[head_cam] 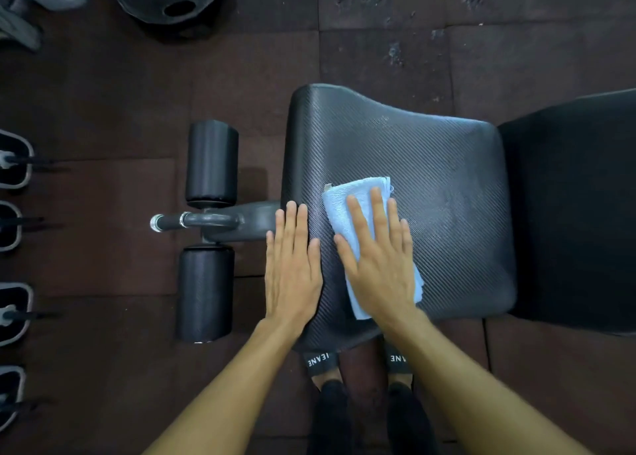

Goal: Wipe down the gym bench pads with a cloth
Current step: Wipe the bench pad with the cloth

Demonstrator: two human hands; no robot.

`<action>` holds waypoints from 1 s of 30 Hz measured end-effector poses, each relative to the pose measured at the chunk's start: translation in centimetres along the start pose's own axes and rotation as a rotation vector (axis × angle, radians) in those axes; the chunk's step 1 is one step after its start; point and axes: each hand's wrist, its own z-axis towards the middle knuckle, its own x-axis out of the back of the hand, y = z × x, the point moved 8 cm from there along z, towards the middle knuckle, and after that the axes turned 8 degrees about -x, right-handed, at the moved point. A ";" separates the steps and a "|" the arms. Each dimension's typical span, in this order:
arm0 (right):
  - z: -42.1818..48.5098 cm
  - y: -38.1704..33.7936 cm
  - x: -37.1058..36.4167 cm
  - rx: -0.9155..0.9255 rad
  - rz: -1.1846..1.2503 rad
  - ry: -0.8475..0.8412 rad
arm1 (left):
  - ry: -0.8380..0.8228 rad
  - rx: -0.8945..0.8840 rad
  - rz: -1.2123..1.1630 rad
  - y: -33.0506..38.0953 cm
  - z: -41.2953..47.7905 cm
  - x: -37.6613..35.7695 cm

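— Forearms [237, 389] up from bottom of frame. Left hand [292, 265] flat on left edge of seat pad [447, 179], fingers straight and close together?
— Yes. Right hand [378, 258] pressing folded blue cloth [344, 198] at centre of frame, fingers spread wide, gripping nothing.
— Best way on?
— Press evenly through palm, sweep overlapping strokes toward right edge, brace with left. Then back pad [578, 213], far right, likely not yet done.
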 end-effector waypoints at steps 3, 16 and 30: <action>1.9 2.1 0.6 0.146 -0.065 -0.052 | -0.021 -0.082 0.119 1.8 0.2 -0.2; 4.3 6.0 2.7 0.045 -0.101 0.049 | -0.082 -0.063 0.350 3.1 1.0 -2.1; 3.4 1.0 6.9 0.114 0.219 -0.144 | -0.040 0.213 0.157 2.6 -2.3 4.3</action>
